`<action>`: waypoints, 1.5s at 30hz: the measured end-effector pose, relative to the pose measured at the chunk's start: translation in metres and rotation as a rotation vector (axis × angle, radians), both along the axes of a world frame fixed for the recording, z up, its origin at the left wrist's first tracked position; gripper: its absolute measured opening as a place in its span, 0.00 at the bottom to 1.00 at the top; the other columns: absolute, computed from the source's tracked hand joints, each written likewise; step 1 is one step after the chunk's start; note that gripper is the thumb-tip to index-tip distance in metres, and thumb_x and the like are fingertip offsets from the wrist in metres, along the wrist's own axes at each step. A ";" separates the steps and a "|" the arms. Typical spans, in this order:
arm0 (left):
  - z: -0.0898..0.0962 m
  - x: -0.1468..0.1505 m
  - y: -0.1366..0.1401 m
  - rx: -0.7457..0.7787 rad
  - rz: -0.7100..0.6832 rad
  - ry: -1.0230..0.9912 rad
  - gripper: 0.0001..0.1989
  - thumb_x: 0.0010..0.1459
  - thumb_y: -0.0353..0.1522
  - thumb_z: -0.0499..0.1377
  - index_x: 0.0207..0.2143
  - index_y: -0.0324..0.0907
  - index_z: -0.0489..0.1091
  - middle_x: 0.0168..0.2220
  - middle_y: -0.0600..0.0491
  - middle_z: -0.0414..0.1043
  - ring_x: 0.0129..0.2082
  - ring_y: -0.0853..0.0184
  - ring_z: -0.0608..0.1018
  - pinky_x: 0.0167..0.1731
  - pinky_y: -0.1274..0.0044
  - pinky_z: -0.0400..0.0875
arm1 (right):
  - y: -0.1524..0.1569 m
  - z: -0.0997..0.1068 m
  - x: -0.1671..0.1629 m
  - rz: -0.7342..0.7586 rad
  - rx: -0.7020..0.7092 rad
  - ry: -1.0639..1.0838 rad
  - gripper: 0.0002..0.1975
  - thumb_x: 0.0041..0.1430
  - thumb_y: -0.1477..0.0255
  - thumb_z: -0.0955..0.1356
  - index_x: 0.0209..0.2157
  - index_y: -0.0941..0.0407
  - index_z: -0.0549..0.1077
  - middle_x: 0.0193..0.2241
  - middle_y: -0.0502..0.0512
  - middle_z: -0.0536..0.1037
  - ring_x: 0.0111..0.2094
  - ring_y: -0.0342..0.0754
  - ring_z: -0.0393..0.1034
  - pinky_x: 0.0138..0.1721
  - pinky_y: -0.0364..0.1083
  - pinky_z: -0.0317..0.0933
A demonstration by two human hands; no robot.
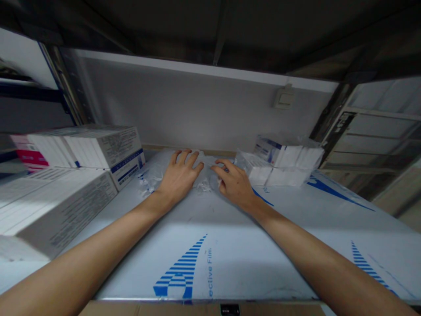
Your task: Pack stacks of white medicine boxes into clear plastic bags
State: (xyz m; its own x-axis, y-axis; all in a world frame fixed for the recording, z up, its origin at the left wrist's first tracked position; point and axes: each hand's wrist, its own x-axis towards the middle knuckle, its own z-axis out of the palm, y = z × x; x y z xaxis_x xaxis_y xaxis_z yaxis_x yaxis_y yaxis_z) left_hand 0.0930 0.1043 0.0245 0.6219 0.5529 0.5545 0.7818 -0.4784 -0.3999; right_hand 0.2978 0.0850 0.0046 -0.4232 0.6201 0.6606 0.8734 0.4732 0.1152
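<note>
Crumpled clear plastic [154, 171] at back of shelf [243, 250], long axis left-right along wall [197, 105], lies directly beneath left hand [180, 175], fingers spread; right hand [235, 182] bent at its right part, pinching or not, cannot tell.

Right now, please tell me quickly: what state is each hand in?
Left hand: open, spread over the crumpled clear plastic wrapping.
Right hand: half-curled near the same wrapping; whether it grips any cannot be told.
</note>
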 end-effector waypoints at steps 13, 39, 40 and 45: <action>0.008 0.003 -0.006 -0.148 0.029 0.053 0.14 0.66 0.23 0.53 0.49 0.42 0.72 0.46 0.45 0.79 0.46 0.54 0.81 0.42 0.66 0.74 | 0.003 -0.002 -0.001 0.007 0.109 0.117 0.13 0.65 0.73 0.62 0.38 0.59 0.79 0.43 0.62 0.82 0.41 0.53 0.77 0.46 0.50 0.70; 0.008 0.002 -0.005 -0.129 0.037 -0.003 0.19 0.65 0.20 0.50 0.52 0.40 0.73 0.49 0.43 0.75 0.49 0.53 0.77 0.48 0.64 0.70 | 0.002 -0.001 0.005 -0.027 0.048 0.100 0.16 0.57 0.80 0.62 0.43 0.57 0.78 0.53 0.61 0.78 0.44 0.53 0.76 0.48 0.52 0.69; 0.008 0.001 -0.005 -0.132 0.041 -0.010 0.19 0.65 0.20 0.50 0.52 0.40 0.73 0.49 0.43 0.75 0.49 0.53 0.77 0.48 0.64 0.70 | 0.003 -0.001 0.005 -0.037 0.050 0.087 0.16 0.57 0.79 0.63 0.42 0.57 0.78 0.53 0.61 0.78 0.44 0.53 0.76 0.49 0.52 0.68; 0.009 0.000 -0.003 -0.132 0.076 -0.035 0.19 0.63 0.20 0.52 0.50 0.39 0.76 0.52 0.40 0.72 0.53 0.50 0.73 0.50 0.62 0.69 | 0.007 -0.002 0.010 -0.086 0.060 0.051 0.16 0.57 0.81 0.64 0.43 0.58 0.80 0.55 0.63 0.77 0.47 0.54 0.76 0.51 0.54 0.68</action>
